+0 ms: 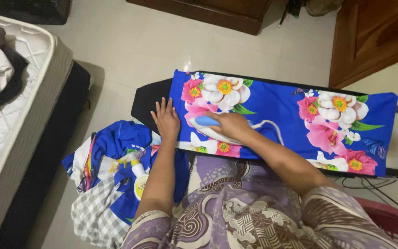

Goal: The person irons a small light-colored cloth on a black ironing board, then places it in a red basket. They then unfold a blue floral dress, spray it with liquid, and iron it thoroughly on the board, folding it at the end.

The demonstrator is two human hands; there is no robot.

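At frame centre I see my right hand [230, 124] closed around the blue-handled white iron [207, 122], which sits on the blue cloth printed with pink and white flowers [277, 115]. My left hand [166, 119] lies flat, fingers spread, on the black ironing board [146, 99]. Lower left, crumpled clothes [111, 152] hold a yellow-labelled white bottle [139, 177].

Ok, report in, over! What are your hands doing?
Left hand flat on blue floral cloth. Right hand gripping iron. Nothing in the way.

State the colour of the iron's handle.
Blue, on the iron under the right hand; the head view shows it.
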